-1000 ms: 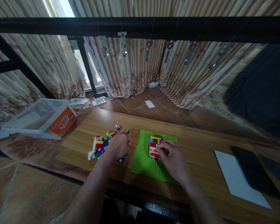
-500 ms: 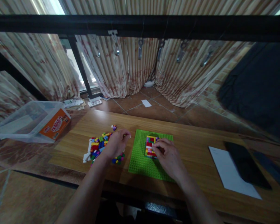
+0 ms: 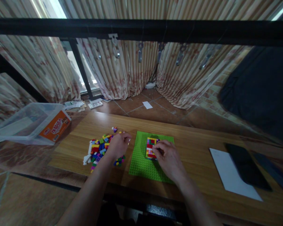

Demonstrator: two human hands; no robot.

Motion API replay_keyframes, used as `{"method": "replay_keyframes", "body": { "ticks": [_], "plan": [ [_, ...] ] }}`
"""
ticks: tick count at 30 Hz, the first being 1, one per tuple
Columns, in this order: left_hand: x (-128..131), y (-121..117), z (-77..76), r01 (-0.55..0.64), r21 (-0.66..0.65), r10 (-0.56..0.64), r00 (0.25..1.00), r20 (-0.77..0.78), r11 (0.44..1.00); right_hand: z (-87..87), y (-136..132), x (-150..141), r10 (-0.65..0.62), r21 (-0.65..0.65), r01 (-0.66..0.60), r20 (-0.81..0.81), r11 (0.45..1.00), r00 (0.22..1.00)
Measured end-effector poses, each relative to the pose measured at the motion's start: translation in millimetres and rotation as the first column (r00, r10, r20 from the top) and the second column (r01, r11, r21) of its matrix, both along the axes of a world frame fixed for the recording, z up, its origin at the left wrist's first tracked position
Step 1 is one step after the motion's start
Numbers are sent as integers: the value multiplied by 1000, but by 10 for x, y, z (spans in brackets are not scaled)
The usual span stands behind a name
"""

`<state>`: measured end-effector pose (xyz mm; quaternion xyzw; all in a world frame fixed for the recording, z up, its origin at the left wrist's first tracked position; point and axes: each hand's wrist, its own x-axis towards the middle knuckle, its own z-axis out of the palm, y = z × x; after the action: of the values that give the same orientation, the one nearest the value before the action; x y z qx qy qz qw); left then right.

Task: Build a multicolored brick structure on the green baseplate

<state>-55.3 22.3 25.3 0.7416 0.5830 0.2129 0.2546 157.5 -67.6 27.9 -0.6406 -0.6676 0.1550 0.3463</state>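
Seemingly adding to brick block [image 3: 150, 150], right hand [image 3: 169, 158] and left hand [image 3: 117, 146] pinched, cannot tell on what, needing careful stud alignment.

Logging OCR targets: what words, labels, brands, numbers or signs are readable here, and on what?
Nothing can be quoted reliably.
Orange label on the clear bin: large characters, too blurred.
Printed card on the floor: dark print, too small.
White sheet on the table: faint marks, unreadable.

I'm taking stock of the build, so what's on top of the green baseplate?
On the green baseplate sits a multicoloured brick block. The right hand hides part of the block's right side, and anything beneath that hand can't be seen.
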Motion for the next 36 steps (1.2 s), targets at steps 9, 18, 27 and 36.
{"method": "replay_keyframes", "body": {
  "ticks": [9,18,27,36],
  "plan": [
    [59,-28,6,-23,-111,72,882,466,994,48,-20,-51,-38,66,42,-68,997,997],
    [451,-466,246,282,-355,275,287,918,891,140,-74,-324,-9,69,39,-395,997,919],
    [453,-491,243,291,-251,144,343,928,923,191,-89,-321,0,73,35,-428,997,904],
    [471,-489,184,304,-186,43,424,905,934,158,-73,-286,-2,39,32,-606,999,795]
  ]
}}
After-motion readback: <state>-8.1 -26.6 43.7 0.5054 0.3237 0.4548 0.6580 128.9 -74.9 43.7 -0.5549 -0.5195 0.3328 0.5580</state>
